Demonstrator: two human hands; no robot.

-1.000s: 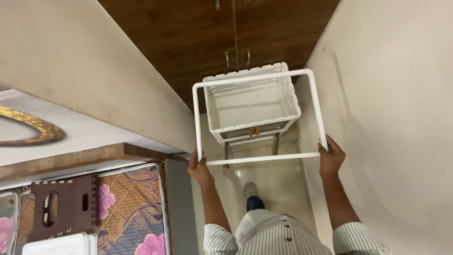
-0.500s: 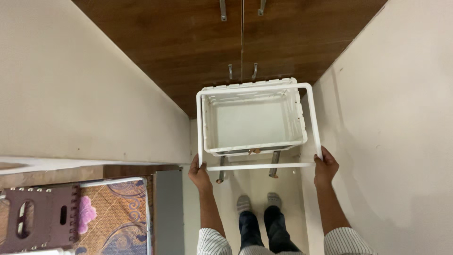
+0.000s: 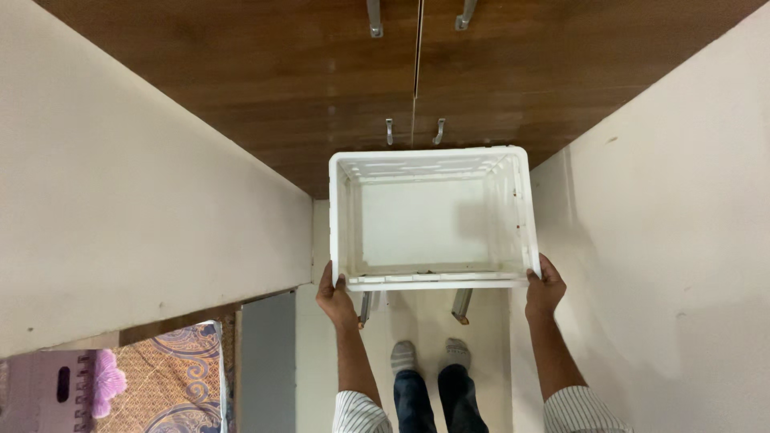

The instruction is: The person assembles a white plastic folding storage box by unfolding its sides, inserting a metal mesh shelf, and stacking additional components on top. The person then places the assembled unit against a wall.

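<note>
White crate [image 3: 425, 220] — near corners in both hands' grip

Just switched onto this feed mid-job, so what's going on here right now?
A person stands in a narrow passage between pale walls, holding a white plastic crate out in front with both hands. The left hand grips its near left corner and the right hand its near right corner. The crate looks empty. Ahead is a brown wooden cupboard with metal handles; the person's socked feet show below.

Legs [image 3: 439, 393] cut off by bottom edge; crate [image 3: 431, 216] hides part of metal handles [image 3: 462, 305] — patterned cloth [image 3: 172, 385] cropped.
</note>
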